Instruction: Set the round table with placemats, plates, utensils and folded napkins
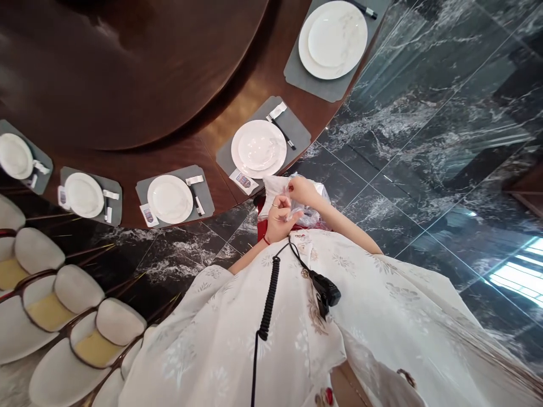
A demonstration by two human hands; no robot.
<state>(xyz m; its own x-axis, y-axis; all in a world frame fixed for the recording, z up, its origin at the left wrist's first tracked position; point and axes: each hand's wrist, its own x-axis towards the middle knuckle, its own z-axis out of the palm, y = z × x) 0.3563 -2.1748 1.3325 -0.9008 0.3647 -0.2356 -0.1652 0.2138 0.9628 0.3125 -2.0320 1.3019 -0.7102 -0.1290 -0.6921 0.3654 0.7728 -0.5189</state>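
Observation:
Close in front of my body, both hands are at a thin, clear plastic bag (311, 216) with white contents that I cannot make out. My left hand (279, 219), with a ring and a red wristband, has its fingers curled at the near side of the plastic. The fingertips of my right hand (302, 191) pinch the plastic just beyond it. Something red shows below the bag, mostly hidden. Nearest to my hands on the table is a white plate stack (259, 148) on a grey placemat (299, 125).
The round wooden table (220, 183) curves around ahead, with a large turntable (127, 73) on it. More white plates (169, 198) stand on placemats with chopsticks and small packets. Pale chairs (80, 288) are grouped at left. Dark marble floor (407, 169) lies to the right.

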